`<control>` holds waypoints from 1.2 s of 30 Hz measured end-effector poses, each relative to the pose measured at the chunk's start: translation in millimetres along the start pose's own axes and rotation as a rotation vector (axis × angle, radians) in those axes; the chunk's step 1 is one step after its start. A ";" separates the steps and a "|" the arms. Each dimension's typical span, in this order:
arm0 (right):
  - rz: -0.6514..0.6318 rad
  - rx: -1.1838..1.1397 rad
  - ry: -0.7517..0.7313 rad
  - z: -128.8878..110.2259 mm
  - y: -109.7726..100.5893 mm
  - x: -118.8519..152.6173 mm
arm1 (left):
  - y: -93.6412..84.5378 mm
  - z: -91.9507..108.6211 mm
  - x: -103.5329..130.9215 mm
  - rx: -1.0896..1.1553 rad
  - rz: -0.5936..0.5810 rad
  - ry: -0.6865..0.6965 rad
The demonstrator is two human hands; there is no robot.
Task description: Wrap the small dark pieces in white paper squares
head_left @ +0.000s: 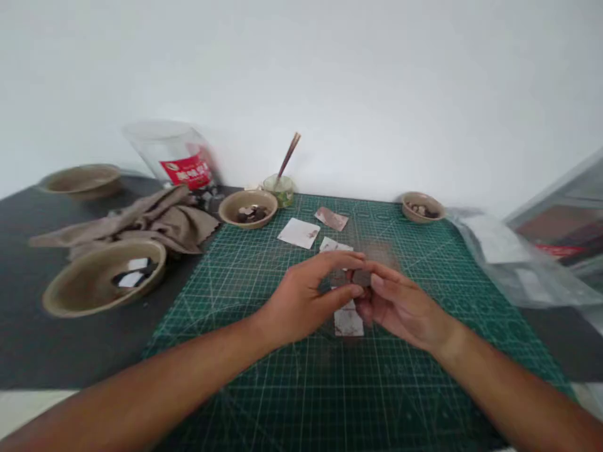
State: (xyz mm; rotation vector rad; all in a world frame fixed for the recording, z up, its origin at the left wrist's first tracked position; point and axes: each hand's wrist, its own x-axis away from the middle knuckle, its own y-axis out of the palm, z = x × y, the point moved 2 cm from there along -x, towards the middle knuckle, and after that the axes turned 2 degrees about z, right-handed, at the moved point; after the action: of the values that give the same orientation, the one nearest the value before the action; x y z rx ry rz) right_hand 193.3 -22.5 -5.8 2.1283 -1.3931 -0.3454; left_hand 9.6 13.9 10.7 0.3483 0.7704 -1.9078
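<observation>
A small dark brown piece is pinched between my two hands, above the middle of the green cutting mat. My left hand holds its left side between thumb and fingers. On its right side, my right hand grips it with thumb and fingertips. Beneath the hands lies a stained white paper square, partly covered by other pieces and fingers. Farther back on the mat are a white paper, a brownish paper and another white scrap.
Dark pieces fill part of two bowls. A green cup holds a stick. At left are a brown cloth, a large bowl, another bowl and a clear jar. Plastic bags lie right.
</observation>
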 end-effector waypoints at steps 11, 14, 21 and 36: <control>0.059 0.285 -0.138 2.1 0.6 -7.3 | -3.1 2.0 -2.7 -0.093 -0.018 0.052; 0.103 0.403 -0.150 4.4 -0.7 -7.7 | -1.9 2.3 -2.7 -0.117 -0.034 0.069; 0.086 0.352 -0.094 3.8 2.6 -5.3 | 0.8 1.2 -2.7 -0.117 -0.030 0.065; -0.049 -0.015 0.020 1.7 9.3 -4.3 | 10.4 -9.1 1.3 0.665 -0.019 -0.284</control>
State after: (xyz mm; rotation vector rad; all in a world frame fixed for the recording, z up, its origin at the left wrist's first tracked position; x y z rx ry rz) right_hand 183.6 -21.9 -2.2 2.1508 -1.3258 -0.3516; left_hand 17.4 15.8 -0.5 0.4572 -0.0669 -2.1341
